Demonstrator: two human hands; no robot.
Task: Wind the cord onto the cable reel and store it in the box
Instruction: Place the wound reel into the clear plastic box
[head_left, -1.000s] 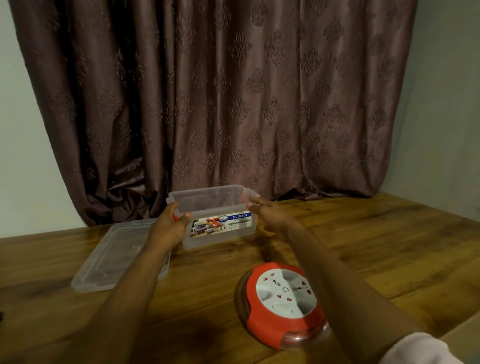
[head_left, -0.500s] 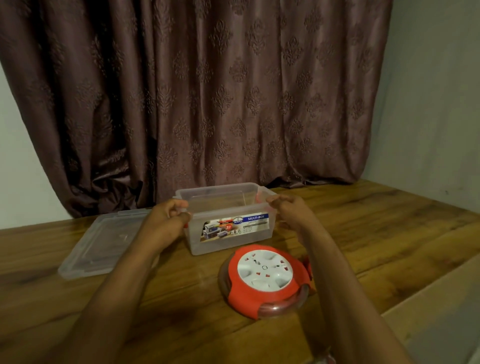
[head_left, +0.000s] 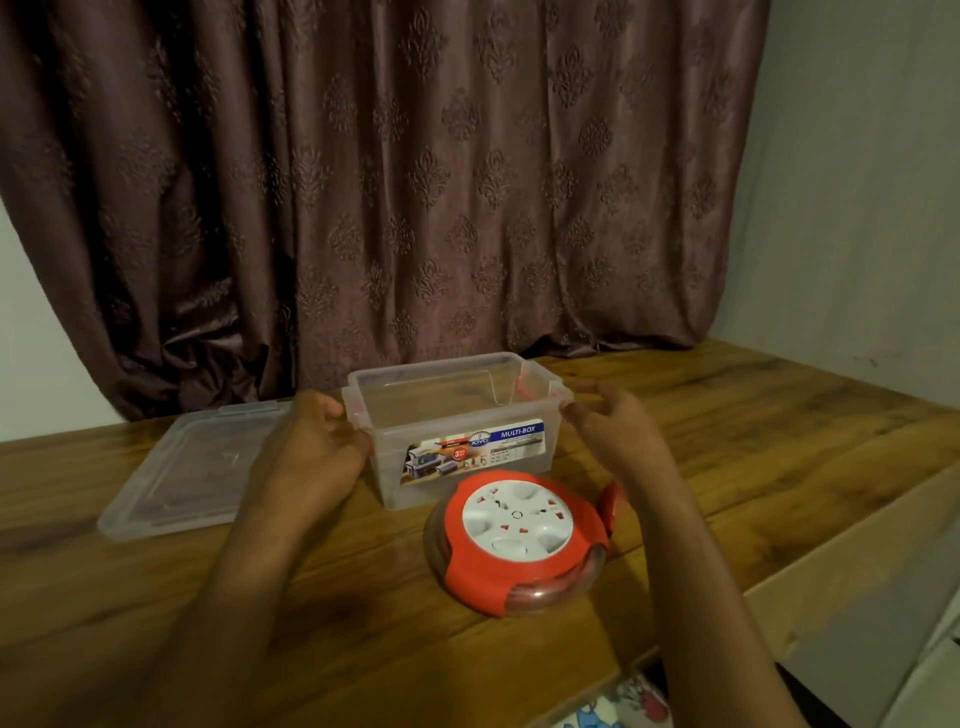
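Now the box (head_left: 457, 415) sits on the bench (head_left: 727, 431) with its top open. It is clear plastic and looks empty inside. Its lid (head_left: 182, 467) lies flat on the bench at 9 o'clock from the box, just beside it.

The left hand (head_left: 317, 452) is at the left end of the box. Its fingers curl at the rim there, and it seems to hold that end, though I cannot be sure how tight. The right hand (head_left: 608, 421) is at the right end of the box. Its fingers are spread and bent, and they look just off the rim, not holding anything.

The reel (head_left: 519, 540) lies flat on the bench at 6 o'clock from the box, very close to its front wall. It is red with a white round face that has sockets in it. A dark cord shows through its clear edge, wound up inside. No loose cord lies on the bench that I can see. A small red part sticks out at 3 o'clock on the reel; I cannot tell what it is.

So the winding looks done. The box is open and ready. What is left, I think, is to pick up the reel, put it in the box, and maybe press the lid on.
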